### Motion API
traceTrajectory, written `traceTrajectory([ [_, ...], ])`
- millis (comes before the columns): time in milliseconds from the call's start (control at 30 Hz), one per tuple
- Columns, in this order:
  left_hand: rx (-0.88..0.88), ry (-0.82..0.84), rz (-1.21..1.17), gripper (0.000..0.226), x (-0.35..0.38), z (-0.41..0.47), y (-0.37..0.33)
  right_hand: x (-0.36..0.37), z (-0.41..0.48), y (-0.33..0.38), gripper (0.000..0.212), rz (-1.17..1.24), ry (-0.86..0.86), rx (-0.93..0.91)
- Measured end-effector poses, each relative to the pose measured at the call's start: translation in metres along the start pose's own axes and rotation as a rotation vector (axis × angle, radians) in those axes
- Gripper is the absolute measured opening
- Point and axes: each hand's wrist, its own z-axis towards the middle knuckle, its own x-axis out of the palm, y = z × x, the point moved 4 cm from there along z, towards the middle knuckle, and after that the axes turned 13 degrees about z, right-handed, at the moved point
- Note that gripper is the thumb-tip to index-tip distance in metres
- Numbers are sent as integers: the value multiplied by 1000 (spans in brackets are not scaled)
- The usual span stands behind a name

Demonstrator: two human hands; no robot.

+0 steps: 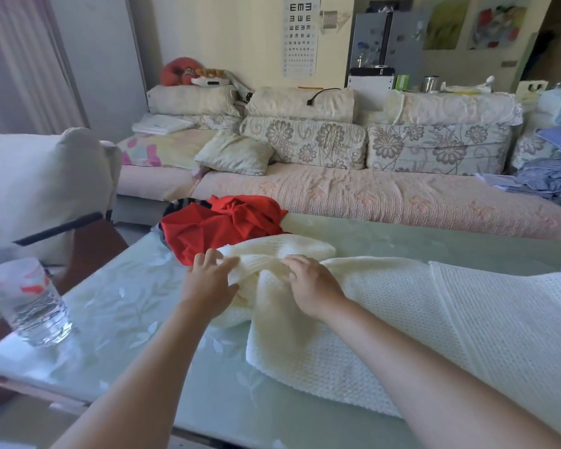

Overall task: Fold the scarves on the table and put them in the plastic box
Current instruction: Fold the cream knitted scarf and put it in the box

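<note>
**Pale green table with a glossy top**

The table (214, 403) is printed with white leaves. A cream knitted scarf (402, 319) sprawls across its right half (one end bunched up). A red scarf (221, 228) is heaped at the far edge, and a clear plastic bottle (30, 303) stands near the left edge.

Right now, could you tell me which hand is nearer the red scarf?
Left. The left hand grips the cream scarf right beside the red scarf; the right hand holds the cream scarf farther right.
</note>
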Motion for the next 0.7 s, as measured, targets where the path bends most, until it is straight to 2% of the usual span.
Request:
traceTrajectory([
  [67,13,-61,-90,34,-1,10,0,-3,20,-6,51,-44,-2,46],
  [133,-46,-112,-225,22,-9,19,1,-7,35,-18,56,-154,14,114],
  [200,-157,-191,-350,16,-23,26,7,-10,46,-34,49,-258,60,166],
  [300,-425,-388,-426,22,-46,34,37,-11,54,-57,37,-237,148,250],
  [333,-513,-393,-412,27,-50,36,49,-11,55,-62,37,-208,165,271],
  [400,-593,-252,-272,36,-48,43,64,-12,57,-67,36,-184,178,294],
  [467,-525,-112,-49,48,-40,48,61,-10,58,-71,35,-180,205,329],
  [500,-426,-127,13,56,-38,50,52,-8,58,-73,39,-174,237,358],
  [600,86,-231,-79,73,-37,50,-7,-6,58,-74,50,-173,297,430],
  [633,201,-180,-135,74,-34,48,-26,-6,58,-74,47,-196,312,432],
  [700,297,4,-122,61,-19,47,-51,-7,58,-75,31,-253,338,416],
])
